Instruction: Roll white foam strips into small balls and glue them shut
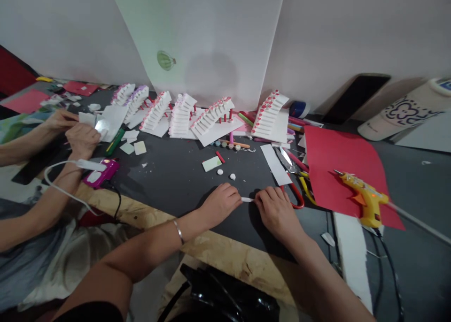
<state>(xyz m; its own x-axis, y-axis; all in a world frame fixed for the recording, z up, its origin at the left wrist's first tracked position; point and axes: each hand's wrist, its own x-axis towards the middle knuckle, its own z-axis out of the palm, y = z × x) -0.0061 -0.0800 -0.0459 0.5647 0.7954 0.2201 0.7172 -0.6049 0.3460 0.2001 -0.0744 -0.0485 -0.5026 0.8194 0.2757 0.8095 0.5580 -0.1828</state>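
Between my two hands a thin white strip (247, 199), perhaps clay or paper, lies low over the dark table. My left hand (221, 203) has its fingers closed on the strip's left end. The right end is pinched in my right hand (276, 212); the fingertips are partly hidden. Just beyond sit two small white balls, one a white ball (220, 172) and the other a white lump (232, 177). A pale green card (212, 164) and a short red stick (220, 157) lie behind them. Scissors (296, 190) with red handles rest beside my right hand, near a white paper strip (276, 164).
Several small white stair models (271, 113) with red or purple dots stand along the wall. A yellow glue gun (366, 197) lies on red paper (347, 157) at right. At left, a co-worker's hands (82, 136) hold white card near a purple power adapter (102, 173).
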